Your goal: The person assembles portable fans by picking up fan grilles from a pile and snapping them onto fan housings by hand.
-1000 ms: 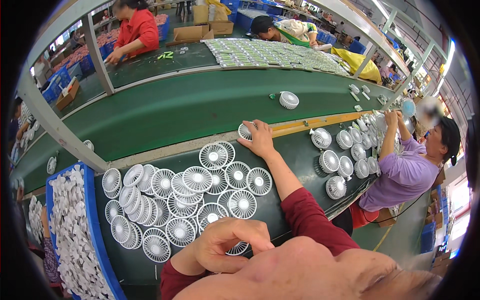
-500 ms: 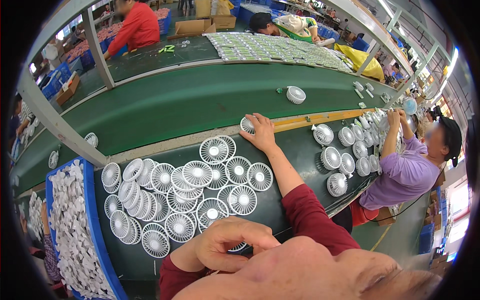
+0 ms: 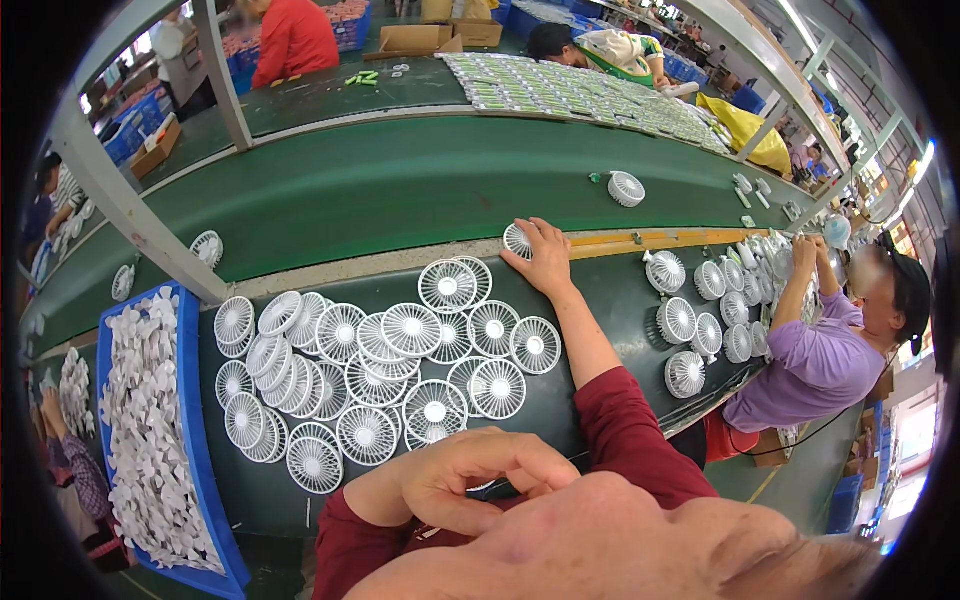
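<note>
Out at the far edge of the dark green bench, my right hand [image 3: 543,262] is closed on a small white round fan grille [image 3: 517,240], fingers over its rim. My left hand [image 3: 485,470] is drawn up close to me with its fingers curled; the fingertips are hidden, and nothing shows in it. Beyond it, a spread of white spoked fan grilles [image 3: 410,333] lies on the bench, many overlapping or stacked. One grille [image 3: 434,408] lies just past the left hand's knuckles.
At the left, a blue tray [image 3: 190,400] holds many small white parts. A green conveyor belt [image 3: 400,190] runs beyond the bench, carrying a white fan head [image 3: 626,189]. Several fan heads [image 3: 676,320] stand to the right, near a co-worker in purple [image 3: 815,365]. A metal post [image 3: 140,220] rises behind the tray.
The whole view has shifted, so the bench and its things sit further right and mostly higher in the picture. My right hand stays on the same grille, and my left hand stays curled.
</note>
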A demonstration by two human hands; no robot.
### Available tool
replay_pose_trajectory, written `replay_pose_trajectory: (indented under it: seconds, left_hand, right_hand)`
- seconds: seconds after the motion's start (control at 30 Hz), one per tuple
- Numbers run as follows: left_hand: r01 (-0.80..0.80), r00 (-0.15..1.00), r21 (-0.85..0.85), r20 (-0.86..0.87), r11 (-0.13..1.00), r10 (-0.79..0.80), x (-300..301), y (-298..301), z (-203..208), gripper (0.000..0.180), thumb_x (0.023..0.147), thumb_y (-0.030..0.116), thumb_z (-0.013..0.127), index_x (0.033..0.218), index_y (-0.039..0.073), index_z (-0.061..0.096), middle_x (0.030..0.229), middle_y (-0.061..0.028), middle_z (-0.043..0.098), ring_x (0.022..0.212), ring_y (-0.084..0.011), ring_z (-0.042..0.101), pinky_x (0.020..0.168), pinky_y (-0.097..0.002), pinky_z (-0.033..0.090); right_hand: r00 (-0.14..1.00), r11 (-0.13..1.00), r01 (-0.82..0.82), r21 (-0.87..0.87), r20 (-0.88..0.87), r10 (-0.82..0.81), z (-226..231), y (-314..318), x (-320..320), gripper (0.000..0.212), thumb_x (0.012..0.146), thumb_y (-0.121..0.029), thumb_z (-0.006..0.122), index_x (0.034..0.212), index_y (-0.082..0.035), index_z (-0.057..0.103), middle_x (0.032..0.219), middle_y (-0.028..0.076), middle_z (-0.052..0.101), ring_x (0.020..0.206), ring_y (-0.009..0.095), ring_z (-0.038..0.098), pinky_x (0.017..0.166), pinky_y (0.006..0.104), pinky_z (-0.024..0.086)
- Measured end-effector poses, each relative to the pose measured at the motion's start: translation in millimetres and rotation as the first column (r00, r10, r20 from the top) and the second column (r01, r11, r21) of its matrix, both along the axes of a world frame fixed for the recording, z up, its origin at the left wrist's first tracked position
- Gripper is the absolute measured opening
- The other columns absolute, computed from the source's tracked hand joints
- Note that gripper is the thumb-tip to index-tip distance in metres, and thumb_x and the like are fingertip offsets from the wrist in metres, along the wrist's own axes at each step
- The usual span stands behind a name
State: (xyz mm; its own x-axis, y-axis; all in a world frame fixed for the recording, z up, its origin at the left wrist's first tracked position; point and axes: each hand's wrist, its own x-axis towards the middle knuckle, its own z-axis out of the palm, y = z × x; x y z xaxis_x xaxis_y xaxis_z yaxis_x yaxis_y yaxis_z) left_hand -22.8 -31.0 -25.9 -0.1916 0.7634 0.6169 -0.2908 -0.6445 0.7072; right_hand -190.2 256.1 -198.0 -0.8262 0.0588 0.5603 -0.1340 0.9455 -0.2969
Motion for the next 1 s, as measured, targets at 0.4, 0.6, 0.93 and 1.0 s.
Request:
replay_pose_trajectory:
  seconds: [0.4, 0.6, 0.93, 1.0]
  left_hand:
    - [0.048, 0.982, 0.167, 0.170, 0.985, -0.077, 5, 14, -5, 0.030, 0.089, 0.014, 0.067, 0.109, -0.002, 0.051, 0.089, -0.0106, 0.061, 0.073, -0.0229, 0.060, 0.067, -0.0324, 0.048]
    - [-0.020, 0.998, 0.121, 0.066, 0.992, 0.012, 0, 17, -4, 0.025, 0.086, 0.014, 0.070, 0.100, 0.000, 0.055, 0.087, -0.0103, 0.063, 0.075, -0.0249, 0.062, 0.067, -0.0339, 0.049]
    - [-0.063, 0.997, 0.035, 0.052, 0.997, 0.061, 4, 14, 0, 0.031, 0.086, 0.016, 0.071, 0.107, -0.003, 0.060, 0.086, -0.0115, 0.065, 0.074, -0.0241, 0.063, 0.064, -0.0323, 0.050]
    - [-0.113, 0.986, 0.067, 0.130, 0.991, 0.103, 7, 15, -2, 0.028, 0.086, 0.017, 0.071, 0.103, -0.002, 0.060, 0.086, -0.0115, 0.066, 0.073, -0.0241, 0.063, 0.063, -0.0322, 0.049]
  right_hand:
    - [0.999, 1.000, -0.014, 0.015, -0.048, 0.014, -5, 3, -5, 0.059, 0.071, -0.042, 0.077, 0.122, -0.016, 0.062, 0.126, 0.013, 0.056, 0.116, 0.032, 0.051, 0.100, 0.0482, 0.034]
    - [1.000, 1.000, 0.002, -0.009, 0.030, -0.001, -1, 3, -1, 0.060, 0.074, -0.041, 0.075, 0.127, -0.017, 0.059, 0.131, 0.012, 0.053, 0.121, 0.031, 0.048, 0.104, 0.0469, 0.033]
    - [1.000, 1.000, 0.001, -0.007, 0.028, -0.001, 0, 3, 0, 0.060, 0.074, -0.042, 0.075, 0.127, -0.016, 0.059, 0.130, 0.012, 0.053, 0.120, 0.031, 0.048, 0.103, 0.0459, 0.033]
    - [1.000, 1.000, 0.001, -0.004, 0.029, -0.001, 0, 3, 0, 0.061, 0.074, -0.042, 0.075, 0.127, -0.016, 0.059, 0.130, 0.012, 0.053, 0.119, 0.031, 0.049, 0.102, 0.0458, 0.033]
